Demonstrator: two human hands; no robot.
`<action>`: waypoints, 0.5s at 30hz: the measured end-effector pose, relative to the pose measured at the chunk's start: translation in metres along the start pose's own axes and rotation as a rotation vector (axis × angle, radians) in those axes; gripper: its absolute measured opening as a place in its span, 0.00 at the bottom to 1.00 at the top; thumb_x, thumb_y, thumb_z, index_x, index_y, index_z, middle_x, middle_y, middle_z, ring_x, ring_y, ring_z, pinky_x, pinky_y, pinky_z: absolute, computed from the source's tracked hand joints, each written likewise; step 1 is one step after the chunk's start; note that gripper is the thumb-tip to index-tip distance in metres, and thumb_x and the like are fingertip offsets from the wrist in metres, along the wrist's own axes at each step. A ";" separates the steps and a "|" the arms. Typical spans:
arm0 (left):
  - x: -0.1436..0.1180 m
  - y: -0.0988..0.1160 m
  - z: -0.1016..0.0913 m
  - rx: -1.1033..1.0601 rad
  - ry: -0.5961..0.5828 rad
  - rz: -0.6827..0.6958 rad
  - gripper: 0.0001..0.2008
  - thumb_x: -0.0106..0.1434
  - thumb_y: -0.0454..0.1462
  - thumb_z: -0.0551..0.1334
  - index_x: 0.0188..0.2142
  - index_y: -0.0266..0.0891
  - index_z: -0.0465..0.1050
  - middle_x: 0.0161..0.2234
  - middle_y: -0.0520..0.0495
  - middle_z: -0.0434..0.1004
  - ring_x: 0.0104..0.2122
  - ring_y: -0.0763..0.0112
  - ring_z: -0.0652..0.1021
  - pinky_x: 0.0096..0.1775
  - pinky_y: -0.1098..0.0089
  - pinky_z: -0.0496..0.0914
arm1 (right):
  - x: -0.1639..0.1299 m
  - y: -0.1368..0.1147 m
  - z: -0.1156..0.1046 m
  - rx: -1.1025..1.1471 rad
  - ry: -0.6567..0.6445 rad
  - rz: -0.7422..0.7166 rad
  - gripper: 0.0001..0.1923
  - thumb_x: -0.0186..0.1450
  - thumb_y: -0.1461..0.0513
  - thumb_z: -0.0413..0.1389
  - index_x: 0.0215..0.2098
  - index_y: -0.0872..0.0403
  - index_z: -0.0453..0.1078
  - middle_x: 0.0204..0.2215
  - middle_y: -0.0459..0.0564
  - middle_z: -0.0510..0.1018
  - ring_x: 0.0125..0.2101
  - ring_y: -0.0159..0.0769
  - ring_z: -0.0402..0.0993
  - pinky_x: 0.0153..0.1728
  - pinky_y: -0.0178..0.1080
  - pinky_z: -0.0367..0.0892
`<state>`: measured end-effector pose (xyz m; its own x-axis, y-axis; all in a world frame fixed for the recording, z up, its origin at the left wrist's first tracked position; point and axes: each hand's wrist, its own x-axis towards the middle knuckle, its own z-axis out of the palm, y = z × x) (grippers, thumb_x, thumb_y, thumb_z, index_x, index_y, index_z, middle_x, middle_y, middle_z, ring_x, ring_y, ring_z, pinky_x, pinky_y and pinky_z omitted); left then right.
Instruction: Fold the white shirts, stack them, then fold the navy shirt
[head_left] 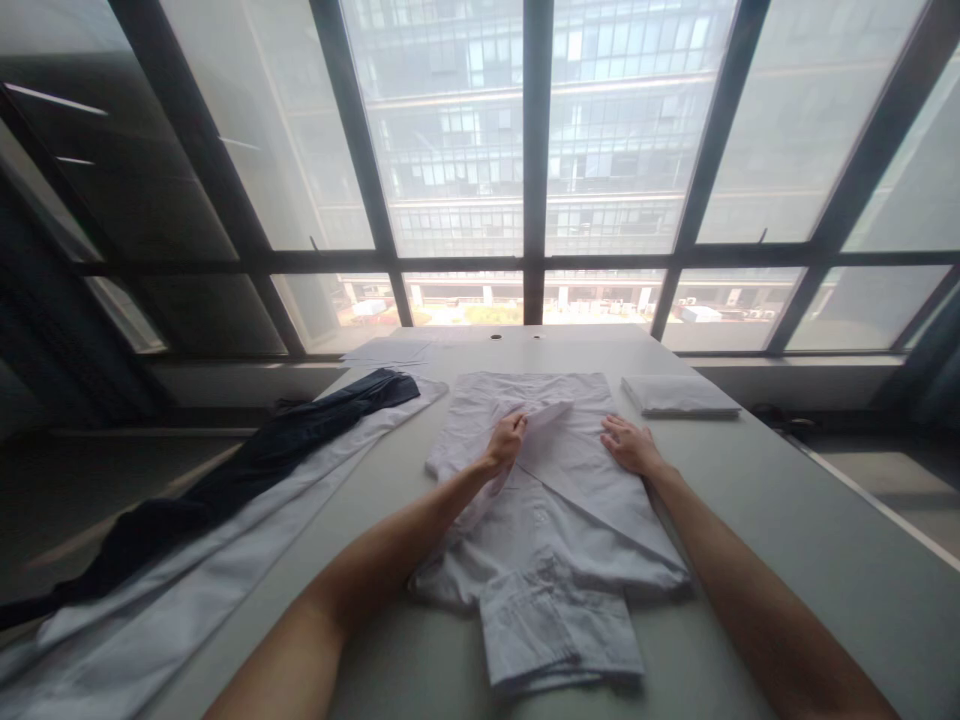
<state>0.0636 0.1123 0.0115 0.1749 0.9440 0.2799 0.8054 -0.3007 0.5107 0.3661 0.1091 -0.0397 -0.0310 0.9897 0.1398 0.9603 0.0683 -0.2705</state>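
A white garment (pixel 559 505), shirt-like with a button front, lies spread on the table before me. Its lower part is a narrower folded section that points towards me. My left hand (pixel 506 440) pinches a flap of the cloth near the middle, and this flap is raised off the layers below. On the garment's right edge rests my right hand (pixel 631 443), palm down with its fingers spread, holding nothing. The fingertips of the left hand are partly hidden by the cloth.
The grey-white table (pixel 757 520) reaches towards large windows. Along its left side lie a dark garment (pixel 262 460) and long white cloth (pixel 225 570). A folded white cloth (pixel 679 393) sits at the right, and papers (pixel 390 350) lie at the far left corner.
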 end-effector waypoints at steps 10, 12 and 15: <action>-0.029 -0.125 -0.190 -0.569 0.510 -0.320 0.10 0.65 0.35 0.55 0.44 0.36 0.71 0.30 0.49 0.77 0.30 0.67 0.80 0.34 0.69 0.76 | -0.001 -0.004 -0.001 0.008 0.007 0.006 0.24 0.73 0.53 0.47 0.65 0.46 0.66 0.70 0.52 0.61 0.69 0.50 0.54 0.64 0.70 0.47; -0.045 -0.156 -0.224 -0.466 0.608 -0.385 0.08 0.65 0.33 0.54 0.43 0.36 0.69 0.29 0.50 0.75 0.29 0.68 0.79 0.33 0.69 0.75 | -0.003 -0.006 -0.003 0.004 0.006 0.009 0.25 0.73 0.54 0.47 0.65 0.47 0.66 0.69 0.53 0.61 0.69 0.51 0.54 0.64 0.71 0.47; -0.065 -0.190 -0.264 -0.090 0.757 -0.433 0.04 0.65 0.33 0.54 0.38 0.36 0.66 0.27 0.51 0.72 0.28 0.68 0.78 0.33 0.65 0.76 | -0.006 -0.009 -0.007 -0.004 0.007 0.011 0.25 0.73 0.54 0.47 0.65 0.48 0.66 0.69 0.54 0.62 0.69 0.52 0.54 0.64 0.70 0.49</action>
<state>-0.2498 0.0724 0.1112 -0.5844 0.6434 0.4944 0.6607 0.0235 0.7503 0.3599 0.1014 -0.0313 -0.0190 0.9895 0.1433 0.9617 0.0573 -0.2680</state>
